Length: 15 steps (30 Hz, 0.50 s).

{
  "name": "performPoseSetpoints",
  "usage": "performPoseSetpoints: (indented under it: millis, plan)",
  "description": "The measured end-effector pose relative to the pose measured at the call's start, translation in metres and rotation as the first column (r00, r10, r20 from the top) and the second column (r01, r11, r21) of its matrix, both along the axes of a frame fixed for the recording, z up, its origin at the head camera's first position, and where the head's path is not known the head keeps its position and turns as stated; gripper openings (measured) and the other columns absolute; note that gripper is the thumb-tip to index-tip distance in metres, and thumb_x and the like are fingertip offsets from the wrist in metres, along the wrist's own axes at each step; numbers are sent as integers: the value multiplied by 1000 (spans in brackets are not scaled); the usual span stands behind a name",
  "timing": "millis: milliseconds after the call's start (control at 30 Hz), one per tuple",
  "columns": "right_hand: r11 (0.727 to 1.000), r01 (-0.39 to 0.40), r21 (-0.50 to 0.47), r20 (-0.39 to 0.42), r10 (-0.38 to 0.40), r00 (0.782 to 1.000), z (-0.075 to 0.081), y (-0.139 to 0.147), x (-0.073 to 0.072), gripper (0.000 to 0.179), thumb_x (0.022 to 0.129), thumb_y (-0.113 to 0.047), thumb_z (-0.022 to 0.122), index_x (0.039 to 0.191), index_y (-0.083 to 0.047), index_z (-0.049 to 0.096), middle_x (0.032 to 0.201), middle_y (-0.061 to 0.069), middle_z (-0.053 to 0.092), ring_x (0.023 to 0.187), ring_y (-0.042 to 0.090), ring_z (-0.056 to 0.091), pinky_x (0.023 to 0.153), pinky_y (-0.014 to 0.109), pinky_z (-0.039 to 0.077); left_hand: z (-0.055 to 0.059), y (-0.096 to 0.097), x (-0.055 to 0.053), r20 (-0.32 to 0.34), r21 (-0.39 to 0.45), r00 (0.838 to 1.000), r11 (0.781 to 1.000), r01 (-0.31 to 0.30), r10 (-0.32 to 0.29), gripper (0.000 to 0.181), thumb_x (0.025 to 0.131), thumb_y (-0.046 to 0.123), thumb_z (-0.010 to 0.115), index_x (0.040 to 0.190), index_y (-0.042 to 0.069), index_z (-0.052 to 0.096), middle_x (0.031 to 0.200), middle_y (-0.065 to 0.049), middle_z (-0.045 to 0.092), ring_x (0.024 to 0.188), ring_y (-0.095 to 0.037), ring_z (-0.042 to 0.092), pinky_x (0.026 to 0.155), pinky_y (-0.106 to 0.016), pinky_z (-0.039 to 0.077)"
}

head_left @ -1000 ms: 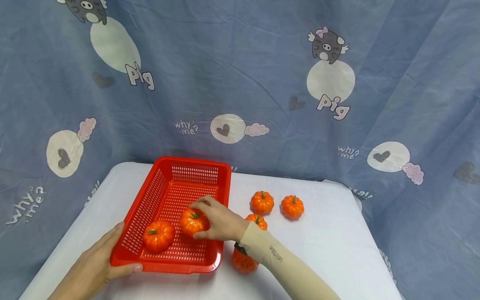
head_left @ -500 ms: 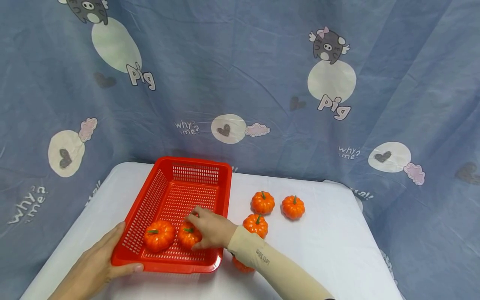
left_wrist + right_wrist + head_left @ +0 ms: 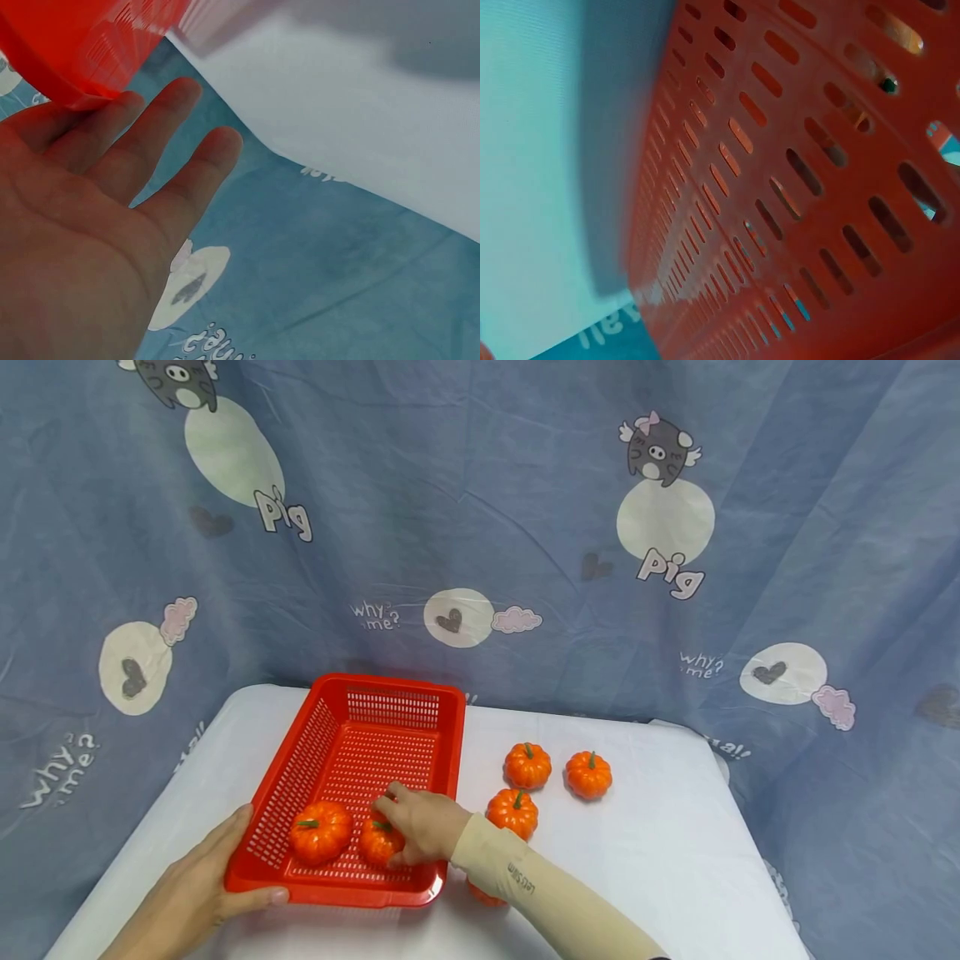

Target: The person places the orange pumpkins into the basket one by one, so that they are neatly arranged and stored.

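At the near-left corner of the red plastic basket (image 3: 348, 897), my left hand (image 3: 191, 885) rests with its thumb along the near rim and fingers against the left side. The left wrist view shows that hand's fingers (image 3: 172, 127) fairly straight, some touching the basket. Inside the basket, my right hand (image 3: 427, 827) grips a small orange pumpkin (image 3: 375, 843) with a green stem, low by the basket floor. Another orange pumpkin (image 3: 320, 832) lies to its left. The right wrist view is filled mostly by the slotted basket wall (image 3: 780, 187), which hides the right hand.
Right of the basket, several more pumpkins lie on the white-covered table (image 3: 645, 860): one at the back (image 3: 528, 766), one farther right (image 3: 588, 775), one nearer (image 3: 513, 814), and one mostly hidden under the right sleeve (image 3: 525, 881). A blue printed curtain (image 3: 525, 510) hangs behind.
My right hand has moved down and slightly nearer with the pumpkin, bringing it beside the other one in the basket. My left hand stays at the basket corner.
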State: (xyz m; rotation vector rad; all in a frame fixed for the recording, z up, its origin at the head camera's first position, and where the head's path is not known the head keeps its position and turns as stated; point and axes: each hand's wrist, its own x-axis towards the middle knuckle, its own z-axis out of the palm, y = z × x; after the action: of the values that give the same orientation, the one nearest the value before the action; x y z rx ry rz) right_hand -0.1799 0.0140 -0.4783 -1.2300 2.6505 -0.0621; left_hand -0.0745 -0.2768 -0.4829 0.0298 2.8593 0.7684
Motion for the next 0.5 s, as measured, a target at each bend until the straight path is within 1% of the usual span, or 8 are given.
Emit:
performPoseSetpoints:
  millis: [100, 233, 367, 500]
  plan:
    - [1000, -5, -2, -13, 5, 1000, 0, 1, 0, 72, 77, -52, 86, 136, -25, 54, 127, -2, 51, 88, 6, 61, 83, 18, 54, -1, 0, -1, 1, -2, 1000, 1000, 0, 0, 140, 69, 76, 75, 160, -3, 2, 158, -34, 23, 132, -53, 35, 100, -74, 37]
    - [1000, -15, -10, -4, 15, 1000, 1, 2, 1, 76, 77, -53, 86, 139, -24, 54, 127, -2, 52, 89, 5, 60, 84, 17, 54, -2, 0, 0, 4, -5, 1000, 1000, -3, 3, 141, 68, 76, 75, 160, -4, 3, 158, -34, 23, 131, -52, 36, 98, -74, 38]
    - [999, -23, -34, 18, 23, 1000, 1, 3, 0, 77, 79, -54, 83, 143, -24, 52, 132, -2, 53, 99, 6, 61, 91, 19, 53, -3, 0, 1, -1, -8, 1000, 1000, -4, 4, 141, 68, 76, 75, 160, -3, 3, 158, -33, 24, 129, -51, 38, 97, -75, 39]
    - [994, -28, -105, 34, 32, 999, 1, 7, -2, 77, 82, -54, 81, 146, -25, 50, 140, -2, 52, 115, 8, 58, 100, 21, 49, -2, 0, 0, -18, -6, 1000, 1000, 5, -5, 140, 68, 76, 75, 161, 0, 2, 158, -33, 25, 128, -50, 40, 96, -74, 41]
